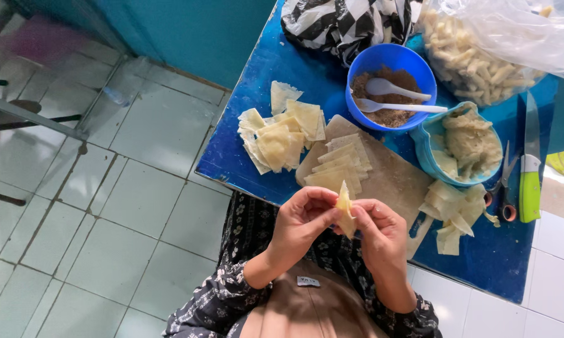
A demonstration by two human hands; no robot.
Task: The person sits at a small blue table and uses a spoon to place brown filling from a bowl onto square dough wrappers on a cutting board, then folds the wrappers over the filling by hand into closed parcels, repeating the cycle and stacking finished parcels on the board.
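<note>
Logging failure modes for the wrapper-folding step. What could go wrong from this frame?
1. Both hands, left hand and right hand, pinch the folded wrapper in mid-air over the lap; a slip would likely drop it off the table.
2. Some of the loose wrappers lie near the edge of the blue table and could slide off.
3. The knife and scissors lie beside another wrapper pile; reaching there risks a nick.

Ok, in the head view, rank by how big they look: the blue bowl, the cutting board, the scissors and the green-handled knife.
Largest to smallest:
1. Cutting board
2. Blue bowl
3. Knife
4. Scissors
The board is partly covered by wrappers, so its full outline is hidden, but it still looks largest.
</note>
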